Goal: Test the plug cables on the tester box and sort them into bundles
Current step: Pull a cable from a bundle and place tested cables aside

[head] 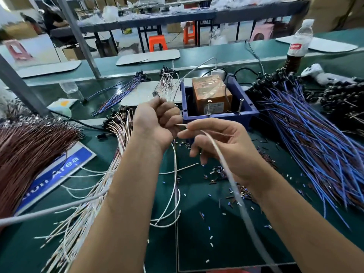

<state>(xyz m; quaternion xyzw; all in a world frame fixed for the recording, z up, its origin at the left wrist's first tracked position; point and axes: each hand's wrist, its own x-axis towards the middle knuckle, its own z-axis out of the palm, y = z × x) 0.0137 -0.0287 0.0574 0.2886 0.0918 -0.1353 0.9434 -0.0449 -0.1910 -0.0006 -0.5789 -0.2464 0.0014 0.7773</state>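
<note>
Bare forearms; left hand (157, 119) and right hand (222, 146) ungloved, no sleeves

Green bench, blue and brown wires

The table (197, 243) is dark green; a navy-blue box (218, 113) holds an orange block (211, 91). Blue-and-brown wires (315, 146) fan right, reddish-brown ones (25, 152) left, white-and-pink ones (82, 213) between. A blue sign (59, 172) has white lettering; the stools (157, 42) are orange.

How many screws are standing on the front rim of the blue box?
2: one screw beside the orange tester box, another screw further right on the blue box rim. Others may be hidden inside.
</note>
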